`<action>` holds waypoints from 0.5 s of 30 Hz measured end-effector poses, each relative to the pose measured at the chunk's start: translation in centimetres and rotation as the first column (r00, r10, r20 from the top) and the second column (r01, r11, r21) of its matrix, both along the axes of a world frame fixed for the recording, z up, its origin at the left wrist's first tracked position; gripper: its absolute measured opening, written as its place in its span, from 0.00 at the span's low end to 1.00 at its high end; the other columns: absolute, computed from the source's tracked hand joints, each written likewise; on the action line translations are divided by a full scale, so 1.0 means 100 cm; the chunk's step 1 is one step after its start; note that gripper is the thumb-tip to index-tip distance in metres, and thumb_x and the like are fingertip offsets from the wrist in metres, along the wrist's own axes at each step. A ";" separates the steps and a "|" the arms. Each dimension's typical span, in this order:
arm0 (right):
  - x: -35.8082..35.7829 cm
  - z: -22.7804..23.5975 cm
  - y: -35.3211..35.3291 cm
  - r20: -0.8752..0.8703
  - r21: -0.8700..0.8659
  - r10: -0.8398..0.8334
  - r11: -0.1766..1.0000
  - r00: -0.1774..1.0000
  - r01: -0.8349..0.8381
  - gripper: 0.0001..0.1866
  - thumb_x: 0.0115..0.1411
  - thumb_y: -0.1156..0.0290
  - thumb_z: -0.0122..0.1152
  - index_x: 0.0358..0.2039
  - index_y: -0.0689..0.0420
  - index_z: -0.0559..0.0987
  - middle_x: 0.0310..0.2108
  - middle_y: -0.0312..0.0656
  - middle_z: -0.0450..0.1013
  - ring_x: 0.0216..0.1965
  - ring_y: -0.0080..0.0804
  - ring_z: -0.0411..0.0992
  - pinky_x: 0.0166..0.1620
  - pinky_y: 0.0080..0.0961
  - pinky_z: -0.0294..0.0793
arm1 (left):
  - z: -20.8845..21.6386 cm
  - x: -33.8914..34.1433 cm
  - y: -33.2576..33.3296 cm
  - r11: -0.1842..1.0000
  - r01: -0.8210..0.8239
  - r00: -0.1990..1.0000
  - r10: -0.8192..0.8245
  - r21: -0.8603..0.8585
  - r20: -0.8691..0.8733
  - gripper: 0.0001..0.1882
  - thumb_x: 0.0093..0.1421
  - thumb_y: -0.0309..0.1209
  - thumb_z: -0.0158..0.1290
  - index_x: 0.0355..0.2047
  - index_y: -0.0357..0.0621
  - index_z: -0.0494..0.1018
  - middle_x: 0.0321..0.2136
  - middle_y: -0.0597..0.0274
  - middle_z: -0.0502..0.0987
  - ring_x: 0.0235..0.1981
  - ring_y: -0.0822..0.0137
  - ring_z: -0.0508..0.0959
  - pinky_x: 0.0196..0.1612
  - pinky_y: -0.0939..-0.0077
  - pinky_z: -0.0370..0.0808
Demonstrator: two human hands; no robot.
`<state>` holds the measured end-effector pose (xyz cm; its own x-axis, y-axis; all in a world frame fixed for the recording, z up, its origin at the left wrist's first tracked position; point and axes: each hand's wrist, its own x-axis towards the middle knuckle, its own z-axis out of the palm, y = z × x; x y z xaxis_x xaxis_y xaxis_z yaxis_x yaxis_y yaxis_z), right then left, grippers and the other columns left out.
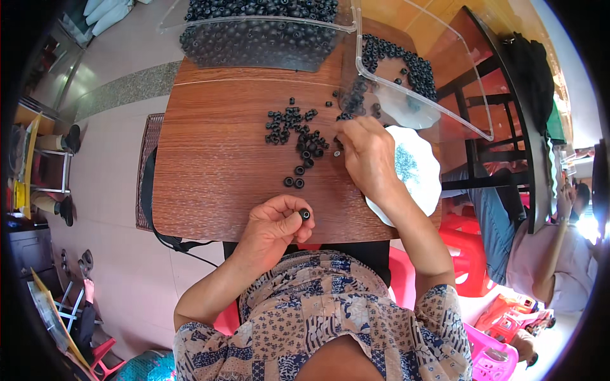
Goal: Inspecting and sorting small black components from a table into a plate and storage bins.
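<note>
Close to the table's front edge, my left hand (273, 228) pinches a small black round knob (305, 214) between thumb and fingers, its hollow end showing. My right hand (368, 159) is at the left rim of a white scalloped plate (431, 190), with its fingers bent and pressed together. What those fingers hold, if anything, is hidden. Just left of them a tiny silvery piece (337, 153) lies on the wood. A loose cluster of similar black knobs (289, 127) spreads over the middle of the table, with a few (294, 182) trailing toward my left hand.
A clear plastic bin (254, 47) full of black knobs stands at the back. Right of it, another clear bin (467, 114) holds more knobs. Red and pink stools (467, 254) and a seated person (546, 254) are at the right. A black strap (148, 190) hangs at the table's left edge.
</note>
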<state>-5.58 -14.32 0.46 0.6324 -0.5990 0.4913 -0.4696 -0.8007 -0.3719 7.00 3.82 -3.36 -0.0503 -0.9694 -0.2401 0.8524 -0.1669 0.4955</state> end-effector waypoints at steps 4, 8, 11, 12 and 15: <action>0.006 -0.005 -0.011 -0.110 -0.020 0.011 1.000 0.994 -0.013 0.07 0.46 0.83 0.61 0.28 0.60 0.78 0.23 0.47 0.72 0.29 0.46 0.71 0.31 0.36 0.70 | -0.001 0.001 0.001 1.000 0.001 1.000 -0.001 0.005 -0.014 0.10 0.59 0.29 0.56 0.39 0.37 0.71 0.31 0.55 0.74 0.26 0.69 0.70 0.33 0.71 0.67; 0.004 -0.003 -0.008 -0.202 0.029 0.000 1.000 0.979 0.006 0.07 0.44 0.80 0.64 0.27 0.60 0.80 0.22 0.45 0.71 0.29 0.45 0.71 0.31 0.37 0.70 | 0.000 0.002 0.001 1.000 0.009 1.000 -0.008 0.011 -0.019 0.10 0.59 0.28 0.56 0.38 0.36 0.71 0.31 0.54 0.74 0.26 0.68 0.70 0.34 0.71 0.67; 0.004 -0.003 -0.002 -0.232 0.063 -0.001 0.998 0.973 0.016 0.09 0.42 0.78 0.66 0.27 0.59 0.80 0.23 0.44 0.71 0.30 0.44 0.71 0.33 0.37 0.70 | -0.001 0.001 -0.001 1.000 0.007 1.000 -0.007 0.009 -0.014 0.10 0.59 0.28 0.56 0.38 0.36 0.71 0.31 0.54 0.74 0.26 0.68 0.70 0.34 0.70 0.67; 0.006 -0.003 -0.001 -0.251 0.062 -0.002 0.998 0.968 0.018 0.09 0.41 0.77 0.67 0.27 0.59 0.81 0.23 0.44 0.71 0.31 0.43 0.71 0.34 0.37 0.71 | -0.001 0.001 -0.002 1.000 0.008 1.000 -0.008 0.008 -0.016 0.10 0.59 0.28 0.56 0.38 0.36 0.71 0.31 0.54 0.74 0.26 0.68 0.70 0.34 0.70 0.67; 0.010 -0.012 0.000 -0.298 0.012 -0.052 0.998 0.953 0.058 0.10 0.40 0.77 0.68 0.27 0.58 0.81 0.25 0.43 0.71 0.33 0.43 0.70 0.35 0.37 0.71 | 0.000 0.001 -0.003 1.000 0.008 1.000 -0.008 0.012 -0.015 0.10 0.59 0.28 0.56 0.38 0.36 0.71 0.31 0.54 0.74 0.27 0.68 0.70 0.34 0.70 0.67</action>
<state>-4.59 -14.35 -0.76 0.7138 -0.6447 0.2735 -0.6045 -0.7644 -0.2243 7.07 3.52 -3.36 -0.0616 -0.9659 -0.2514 0.8585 -0.1798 0.4803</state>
